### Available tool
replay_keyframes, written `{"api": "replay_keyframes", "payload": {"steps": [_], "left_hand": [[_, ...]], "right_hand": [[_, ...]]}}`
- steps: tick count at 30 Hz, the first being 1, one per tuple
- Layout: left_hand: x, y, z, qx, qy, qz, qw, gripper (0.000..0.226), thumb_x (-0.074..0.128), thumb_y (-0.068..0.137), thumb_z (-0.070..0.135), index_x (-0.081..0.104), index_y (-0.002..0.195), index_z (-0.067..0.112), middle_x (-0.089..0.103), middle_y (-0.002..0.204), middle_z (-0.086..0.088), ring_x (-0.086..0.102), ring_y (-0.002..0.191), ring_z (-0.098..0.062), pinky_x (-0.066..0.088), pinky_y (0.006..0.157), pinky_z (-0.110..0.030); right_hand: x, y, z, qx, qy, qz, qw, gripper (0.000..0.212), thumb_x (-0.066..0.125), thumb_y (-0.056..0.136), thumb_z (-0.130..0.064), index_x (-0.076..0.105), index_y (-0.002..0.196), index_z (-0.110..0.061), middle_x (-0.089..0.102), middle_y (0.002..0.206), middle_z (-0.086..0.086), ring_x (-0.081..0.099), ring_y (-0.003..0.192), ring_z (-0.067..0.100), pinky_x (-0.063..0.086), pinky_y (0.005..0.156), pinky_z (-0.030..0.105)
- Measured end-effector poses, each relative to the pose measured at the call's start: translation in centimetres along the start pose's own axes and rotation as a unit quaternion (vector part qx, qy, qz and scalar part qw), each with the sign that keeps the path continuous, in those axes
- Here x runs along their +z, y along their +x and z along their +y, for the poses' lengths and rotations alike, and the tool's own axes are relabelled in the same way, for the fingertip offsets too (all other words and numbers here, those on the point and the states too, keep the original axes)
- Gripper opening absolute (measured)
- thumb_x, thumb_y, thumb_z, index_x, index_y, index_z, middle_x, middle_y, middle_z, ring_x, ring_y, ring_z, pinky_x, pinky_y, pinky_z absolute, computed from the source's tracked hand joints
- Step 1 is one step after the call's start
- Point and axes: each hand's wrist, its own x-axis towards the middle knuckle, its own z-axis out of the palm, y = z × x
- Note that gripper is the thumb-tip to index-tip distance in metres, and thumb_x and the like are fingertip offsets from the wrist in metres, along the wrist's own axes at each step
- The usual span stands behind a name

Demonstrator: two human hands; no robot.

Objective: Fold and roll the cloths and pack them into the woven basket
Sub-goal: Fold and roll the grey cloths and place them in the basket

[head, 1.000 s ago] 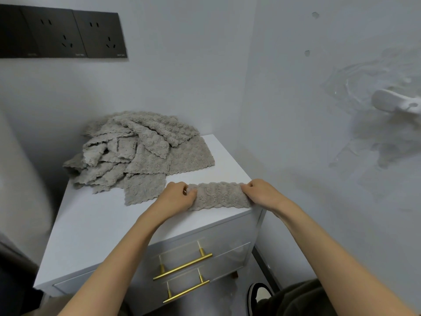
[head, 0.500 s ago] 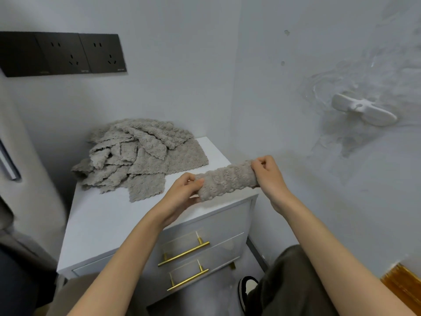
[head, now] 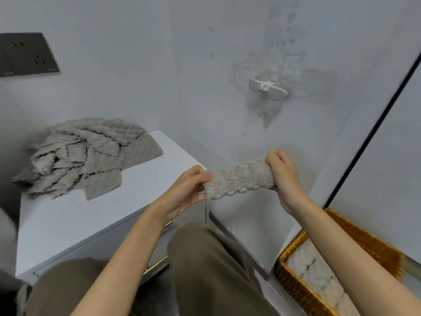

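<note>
A rolled grey cloth (head: 239,177) hangs in the air to the right of the white cabinet (head: 68,220), past its corner. My left hand (head: 189,188) grips the roll's left end and my right hand (head: 282,172) grips its right end. A loose pile of grey cloths (head: 84,153) lies at the back left of the cabinet top. The woven basket (head: 293,286) stands on the floor at the lower right, under my right forearm, with rolled grey cloths (head: 316,270) inside it.
Walls close in behind and to the right of the cabinet. A white hook (head: 267,88) is stuck on the right wall. Black sockets (head: 25,54) sit on the back wall. A dark door edge (head: 373,131) runs down the right. My trousered knees (head: 205,265) are below.
Both hands lifted the rolled cloth off the cabinet's front edge and carried it rightward through the air. My view swung right and down, bringing the woven basket into sight.
</note>
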Motion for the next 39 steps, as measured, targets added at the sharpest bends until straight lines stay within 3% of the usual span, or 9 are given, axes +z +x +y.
{"api": "replay_keyframes", "payload": {"steps": [8, 13, 16, 19, 23, 26, 30, 36, 39], "left_hand": [[6.9, 0.7, -2.6, -0.066, 0.041, -0.105, 0.991, 0.028, 0.054, 0.091, 0.004, 0.041, 0.07, 0.015, 0.063, 0.064, 0.002, 0.065, 0.065, -0.008, 0.059, 0.062, -0.028], [11.9, 1.2, -5.8, -0.113, 0.118, -0.138, 0.977, 0.021, 0.059, 0.092, 0.011, 0.043, 0.079, 0.014, 0.069, 0.08, 0.0, 0.068, 0.078, -0.012, 0.059, 0.068, -0.029], [15.5, 2.1, -8.3, -0.152, 0.133, -0.123, 0.972, 0.02, 0.058, 0.093, 0.013, 0.041, 0.082, 0.014, 0.063, 0.089, -0.005, 0.064, 0.08, -0.013, 0.058, 0.061, -0.025], [18.6, 2.9, -11.4, -0.182, 0.127, -0.085, 0.971, 0.02, 0.058, 0.092, 0.012, 0.041, 0.083, 0.014, 0.057, 0.09, -0.007, 0.061, 0.082, -0.016, 0.058, 0.062, -0.027], [21.2, 4.0, -15.7, -0.234, 0.047, -0.062, 0.969, 0.014, 0.058, 0.091, 0.01, 0.049, 0.101, 0.006, 0.059, 0.111, -0.015, 0.062, 0.102, -0.027, 0.056, 0.076, -0.037], [22.4, 4.4, -18.3, -0.269, 0.025, -0.042, 0.962, 0.015, 0.06, 0.091, 0.011, 0.053, 0.104, 0.007, 0.061, 0.111, -0.014, 0.063, 0.096, -0.025, 0.057, 0.065, -0.031], [23.7, 4.4, -21.0, -0.298, 0.007, -0.025, 0.954, 0.017, 0.058, 0.091, 0.008, 0.054, 0.107, 0.006, 0.062, 0.104, -0.014, 0.062, 0.082, -0.02, 0.052, 0.047, -0.026], [23.7, 4.5, -24.6, -0.33, 0.055, -0.063, 0.94, 0.009, 0.056, 0.093, 0.008, 0.055, 0.103, 0.007, 0.06, 0.112, -0.015, 0.064, 0.086, -0.021, 0.057, 0.065, -0.028], [22.3, 4.8, -27.0, -0.286, 0.182, -0.092, 0.936, 0.019, 0.051, 0.097, 0.017, 0.057, 0.114, 0.011, 0.059, 0.115, -0.008, 0.062, 0.097, -0.018, 0.055, 0.082, -0.029]], "right_hand": [[-8.9, -4.0, 1.5, 0.04, 0.027, 0.078, 0.996, 0.031, 0.046, 0.091, -0.015, 0.034, 0.063, -0.023, 0.035, 0.059, -0.011, 0.035, 0.054, 0.006, 0.032, 0.047, 0.019], [-14.7, -6.0, 4.8, 0.143, 0.17, 0.115, 0.968, 0.024, 0.047, 0.09, -0.017, 0.036, 0.068, -0.019, 0.032, 0.058, -0.002, 0.029, 0.038, 0.007, 0.018, 0.034, 0.019], [-17.7, -7.0, 6.6, 0.199, 0.26, 0.137, 0.935, 0.016, 0.05, 0.091, -0.02, 0.046, 0.076, -0.015, 0.046, 0.064, 0.002, 0.042, 0.041, 0.01, 0.029, 0.033, 0.017], [-19.8, -7.6, 8.3, 0.242, 0.341, 0.152, 0.895, 0.023, 0.058, 0.092, -0.032, 0.061, 0.103, -0.013, 0.068, 0.09, 0.004, 0.065, 0.076, 0.015, 0.055, 0.06, 0.025], [-21.8, -8.7, 10.5, 0.263, 0.422, 0.167, 0.851, 0.05, 0.068, 0.082, -0.041, 0.059, 0.118, -0.008, 0.069, 0.108, 0.009, 0.062, 0.106, 0.02, 0.049, 0.097, 0.037], [-22.3, -9.3, 12.2, 0.299, 0.411, 0.167, 0.845, 0.044, 0.065, 0.086, -0.027, 0.055, 0.124, -0.006, 0.065, 0.117, 0.013, 0.061, 0.112, 0.028, 0.047, 0.098, 0.041], [-22.5, -9.6, 14.3, 0.324, 0.373, 0.187, 0.849, 0.023, 0.058, 0.093, -0.015, 0.058, 0.115, -0.006, 0.07, 0.095, 0.012, 0.063, 0.094, 0.023, 0.048, 0.093, 0.036], [-23.8, -8.7, 18.3, 0.35, 0.282, 0.22, 0.866, 0.028, 0.06, 0.092, -0.021, 0.055, 0.118, -0.013, 0.065, 0.093, 0.005, 0.064, 0.077, 0.016, 0.054, 0.069, 0.033], [-25.2, -7.7, 20.9, 0.358, 0.259, 0.258, 0.859, 0.024, 0.06, 0.091, -0.022, 0.055, 0.113, -0.016, 0.062, 0.096, 0.005, 0.06, 0.086, 0.021, 0.053, 0.082, 0.042]]}}
